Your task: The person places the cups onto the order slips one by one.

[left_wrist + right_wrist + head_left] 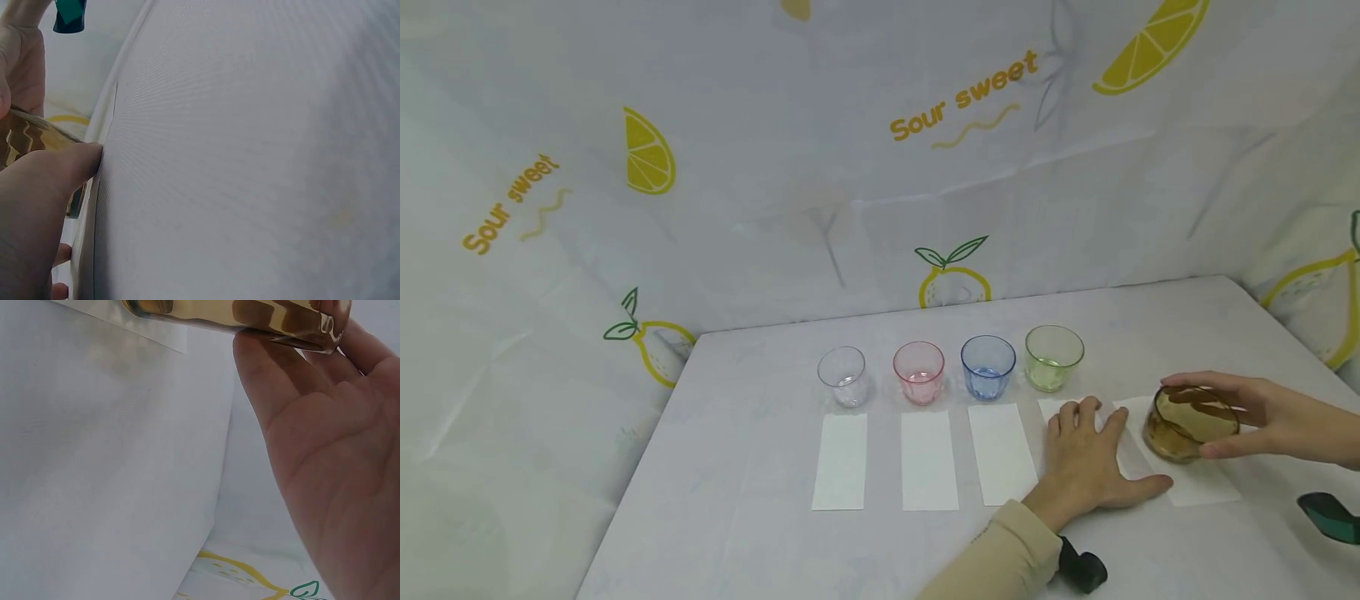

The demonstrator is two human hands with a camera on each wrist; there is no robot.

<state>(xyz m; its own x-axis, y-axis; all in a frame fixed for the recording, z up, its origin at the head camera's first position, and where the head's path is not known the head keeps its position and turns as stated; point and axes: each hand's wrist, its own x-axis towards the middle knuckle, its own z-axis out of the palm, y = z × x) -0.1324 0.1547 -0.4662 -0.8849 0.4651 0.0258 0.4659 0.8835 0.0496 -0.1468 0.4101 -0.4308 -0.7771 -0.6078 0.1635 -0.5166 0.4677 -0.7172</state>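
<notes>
My right hand [1262,417] holds an amber glass [1180,425] by its side, fingers behind and thumb in front. The glass is over the rightmost white paper strip [1206,492]; whether it touches the paper is unclear. In the right wrist view the fingers lie against the amber glass [206,311]. My left hand [1086,467] lies spread on the table, fingertips over another paper strip [1048,408], which it partly covers. Its thumb points towards the rightmost strip. In the left wrist view that thumb [81,159] appears in front of the amber glass [37,137].
A clear glass [842,379], a pink glass [919,375], a blue glass [988,371] and a green glass [1054,358] stand upright in a row. Three uncovered white strips, including the leftmost strip [839,462], lie before them. A lemon-printed cloth [775,208] hangs behind the table.
</notes>
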